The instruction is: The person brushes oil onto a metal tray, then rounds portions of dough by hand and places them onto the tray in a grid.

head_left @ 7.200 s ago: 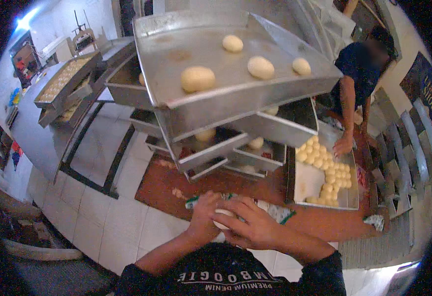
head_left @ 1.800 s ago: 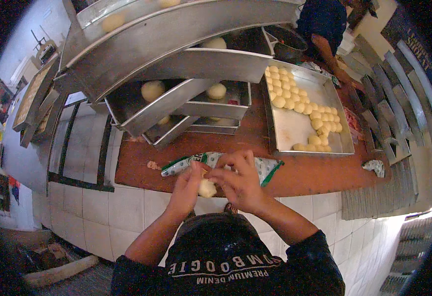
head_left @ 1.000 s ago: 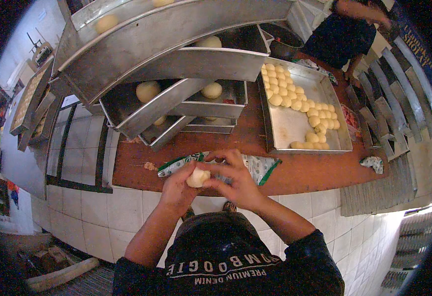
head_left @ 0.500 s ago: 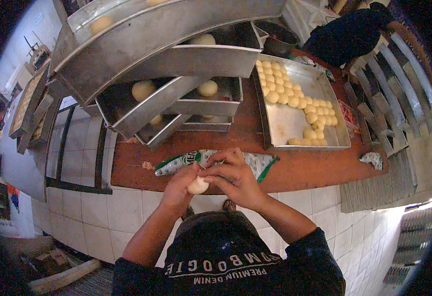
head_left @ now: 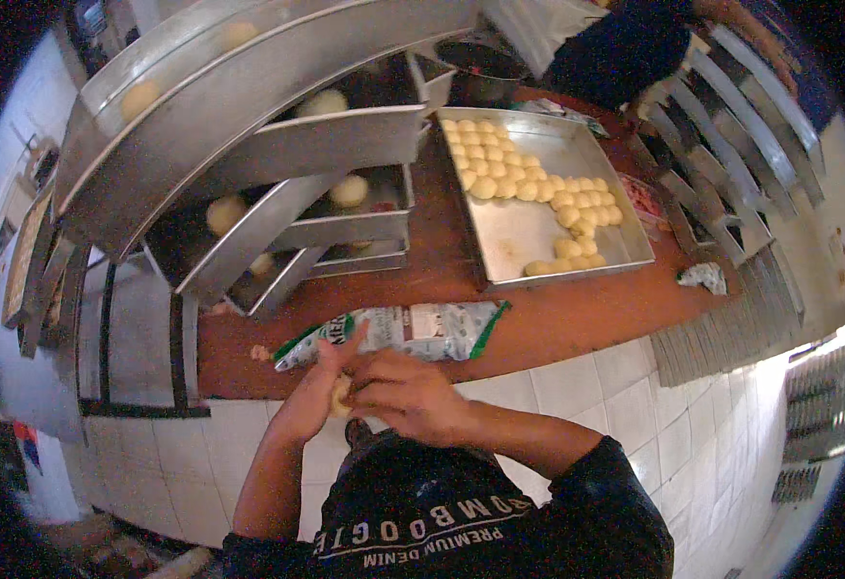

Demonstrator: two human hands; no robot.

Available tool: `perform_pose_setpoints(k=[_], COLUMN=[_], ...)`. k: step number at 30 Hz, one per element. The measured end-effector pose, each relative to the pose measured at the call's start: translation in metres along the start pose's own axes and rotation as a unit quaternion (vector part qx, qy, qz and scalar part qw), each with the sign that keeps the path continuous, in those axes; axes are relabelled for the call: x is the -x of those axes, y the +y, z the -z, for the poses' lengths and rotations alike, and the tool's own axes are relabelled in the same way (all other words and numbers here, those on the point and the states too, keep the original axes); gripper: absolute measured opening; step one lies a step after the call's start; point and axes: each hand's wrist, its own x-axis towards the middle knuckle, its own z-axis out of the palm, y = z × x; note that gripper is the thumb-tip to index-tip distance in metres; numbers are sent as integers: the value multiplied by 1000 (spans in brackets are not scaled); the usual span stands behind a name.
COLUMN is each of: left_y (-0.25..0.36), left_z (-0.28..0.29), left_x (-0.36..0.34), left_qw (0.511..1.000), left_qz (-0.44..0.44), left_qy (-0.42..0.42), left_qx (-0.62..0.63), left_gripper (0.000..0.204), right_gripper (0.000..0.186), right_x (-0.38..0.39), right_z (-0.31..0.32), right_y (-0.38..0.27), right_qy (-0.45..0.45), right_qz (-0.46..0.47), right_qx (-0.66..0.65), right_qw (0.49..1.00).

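In front of my waist, a pale dough ball [head_left: 341, 398] sits between my two hands, just off the table's near edge. My left hand [head_left: 314, 391] cradles it from the left side, thumb or finger pointing up. The bent fingers of my right hand [head_left: 411, 398] press against it from the right and cover part of it. Just beyond the hands lies a silver and green plastic bag [head_left: 432, 330]. A large metal tray [head_left: 504, 253] farther right holds rows of small dough balls [head_left: 499, 169].
Stacked metal pans [head_left: 345, 135] with dough balls inside rise at the left over the brown table [head_left: 557, 323]. More pans [head_left: 731, 145] stand at the right. A dark pot [head_left: 485, 68] and a person in dark clothes [head_left: 620, 53] are at the far side. Crumpled wrapper [head_left: 702, 278] lies near the right end.
Both hands have moved left and nearer my body with the dough ball, which is now more covered by the fingers. The view has shifted, so the tray and pans appear farther left.
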Motion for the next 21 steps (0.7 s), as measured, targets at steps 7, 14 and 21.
perform_pose_setpoints(k=[7,14,21], left_y=[21,-12,-21], left_z=[-26,-54,-43], left_x=[-7,-41,-71], left_qw=[895,975,982], left_qz=[-218,-166,-145], left_qy=[-141,71,91], left_qx=[363,128,77], left_gripper=[79,61,47], right_gripper=[10,14,32], right_x=[-1,13,38], right_z=[16,-4,18], right_y=[2,12,27], right_qy=[61,202,182], right_qz=[-309,-290,-286], right_qx=[-450,-531,11], right_qw=[836,770,941])
